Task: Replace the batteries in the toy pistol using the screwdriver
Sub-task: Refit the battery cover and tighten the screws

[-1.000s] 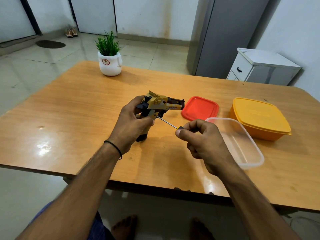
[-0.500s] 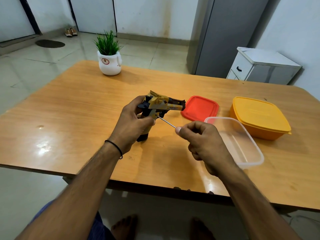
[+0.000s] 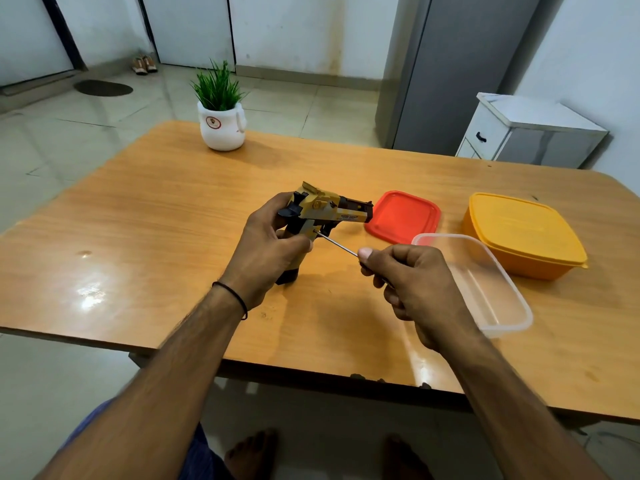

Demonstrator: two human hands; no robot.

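Over the brown wooden counter [image 3: 138, 237], the left hand [image 3: 270, 251] has its grip closed round the tan-and-black plastic toy pistol [image 3: 329, 211]. The right hand [image 3: 415, 282] has its grip pinched on the thin metal screwdriver [image 3: 337, 243], tip against the pistol's handle. Slanted so, the tip may slip (scarring the plastic).

1. L hand [image 3: 266, 251]: fingers curled round pistol [image 3: 329, 211] grip, thumb across its near side.
2. L wrist: thin black band [image 3: 232, 296]; bare forearm comes in from lower left.
3. R hand [image 3: 415, 289]: fingers curled, thumb fwd, pinching screwdriver [image 3: 337, 242]; handle hidden in fist, prob. a fingertip hold.
4. R forearm bare, comes in from lower right.
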